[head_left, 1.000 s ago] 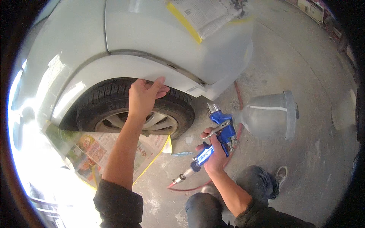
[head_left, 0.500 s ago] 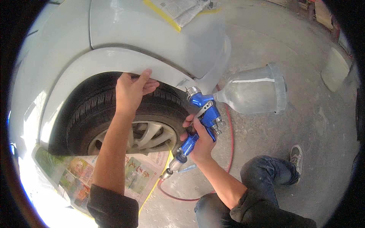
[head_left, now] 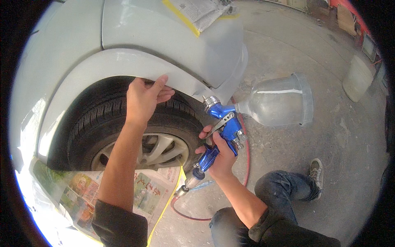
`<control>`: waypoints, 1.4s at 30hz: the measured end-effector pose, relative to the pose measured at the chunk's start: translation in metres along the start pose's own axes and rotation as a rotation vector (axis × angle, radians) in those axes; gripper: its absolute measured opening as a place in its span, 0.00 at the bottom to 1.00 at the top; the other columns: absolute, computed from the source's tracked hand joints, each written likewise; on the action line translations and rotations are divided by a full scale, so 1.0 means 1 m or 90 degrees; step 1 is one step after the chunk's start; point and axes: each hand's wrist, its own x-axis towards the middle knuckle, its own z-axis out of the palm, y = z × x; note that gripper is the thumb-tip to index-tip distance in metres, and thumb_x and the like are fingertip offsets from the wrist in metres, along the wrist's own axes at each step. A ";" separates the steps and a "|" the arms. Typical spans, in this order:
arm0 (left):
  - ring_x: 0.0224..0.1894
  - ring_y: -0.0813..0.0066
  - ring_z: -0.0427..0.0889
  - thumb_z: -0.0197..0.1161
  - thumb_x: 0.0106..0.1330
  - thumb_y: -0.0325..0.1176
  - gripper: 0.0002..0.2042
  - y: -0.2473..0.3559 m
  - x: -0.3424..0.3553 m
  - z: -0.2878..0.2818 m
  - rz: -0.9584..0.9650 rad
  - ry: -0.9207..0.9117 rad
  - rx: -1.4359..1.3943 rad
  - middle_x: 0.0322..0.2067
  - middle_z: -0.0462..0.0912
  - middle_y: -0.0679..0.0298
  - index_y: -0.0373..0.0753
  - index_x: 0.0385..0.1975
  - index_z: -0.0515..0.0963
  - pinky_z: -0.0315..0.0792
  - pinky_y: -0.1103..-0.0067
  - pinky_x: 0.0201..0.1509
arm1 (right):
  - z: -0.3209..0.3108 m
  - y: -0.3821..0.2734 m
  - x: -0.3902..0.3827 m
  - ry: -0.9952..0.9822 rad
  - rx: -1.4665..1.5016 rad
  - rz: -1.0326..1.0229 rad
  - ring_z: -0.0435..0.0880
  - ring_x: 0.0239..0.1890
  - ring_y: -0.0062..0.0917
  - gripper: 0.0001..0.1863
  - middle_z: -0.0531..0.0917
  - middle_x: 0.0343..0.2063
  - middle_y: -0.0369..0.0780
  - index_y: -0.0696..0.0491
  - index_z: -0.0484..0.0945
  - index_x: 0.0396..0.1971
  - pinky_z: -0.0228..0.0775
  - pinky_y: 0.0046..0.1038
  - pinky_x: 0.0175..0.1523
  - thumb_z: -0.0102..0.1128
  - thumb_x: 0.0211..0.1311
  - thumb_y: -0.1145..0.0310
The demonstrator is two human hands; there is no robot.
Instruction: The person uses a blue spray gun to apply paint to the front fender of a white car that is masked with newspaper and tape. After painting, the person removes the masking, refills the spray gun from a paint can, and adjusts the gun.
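Note:
My right hand [head_left: 223, 161] is wrapped round the handle of a blue spray gun [head_left: 236, 131], with fingers at its silver trigger lever. A translucent paint cup [head_left: 279, 101] sticks out from the gun to the right, and its silver nozzle tilts up and left. At the gun's lower end a silver fitting joins a red air hose [head_left: 192, 217]. My left hand [head_left: 142, 99] is at the lip of the pale grey wheel arch [head_left: 119, 61], thumb on the outer face and the other fingers curled below the edge, before the dark tyre [head_left: 119, 111].
Newspaper edged with yellow tape [head_left: 164, 187] covers the lower part of the wheel [head_left: 160, 150]. Another taped newspaper sheet [head_left: 201, 14] lies on the car body above. A whitish bin [head_left: 357, 80] stands at the far right. The hose curves across the concrete floor [head_left: 329, 136] beside my bent leg [head_left: 275, 189].
The view has shifted slightly. Both hands keep their places, the left at the arch lip and the right round the spray gun.

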 end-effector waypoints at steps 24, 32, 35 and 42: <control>0.33 0.65 0.88 0.62 0.69 0.34 0.18 0.004 0.007 -0.019 -0.017 0.009 -0.019 0.33 0.84 0.47 0.19 0.43 0.72 0.84 0.79 0.34 | -0.004 0.015 0.001 -0.017 -0.010 0.055 0.81 0.36 0.21 0.08 0.81 0.34 0.37 0.55 0.77 0.41 0.75 0.24 0.27 0.54 0.67 0.68; 0.32 0.64 0.88 0.62 0.69 0.32 0.18 0.007 0.005 -0.027 -0.014 0.015 -0.040 0.33 0.84 0.46 0.18 0.43 0.72 0.84 0.78 0.33 | -0.013 0.020 0.007 0.030 -0.061 -0.005 0.80 0.37 0.22 0.08 0.81 0.35 0.37 0.54 0.77 0.41 0.75 0.25 0.27 0.54 0.66 0.69; 0.32 0.65 0.88 0.62 0.69 0.33 0.18 0.006 0.004 -0.029 -0.005 0.017 -0.042 0.33 0.84 0.46 0.18 0.42 0.72 0.84 0.78 0.33 | -0.004 0.018 0.003 0.050 -0.074 -0.060 0.81 0.39 0.23 0.09 0.82 0.37 0.38 0.54 0.76 0.43 0.79 0.27 0.29 0.53 0.67 0.70; 0.33 0.66 0.88 0.62 0.69 0.35 0.18 0.004 0.007 -0.027 -0.013 0.016 -0.020 0.33 0.84 0.48 0.22 0.43 0.74 0.83 0.80 0.33 | 0.002 0.015 0.002 -0.099 -0.016 0.076 0.81 0.35 0.23 0.10 0.81 0.35 0.39 0.56 0.77 0.42 0.77 0.26 0.27 0.55 0.66 0.67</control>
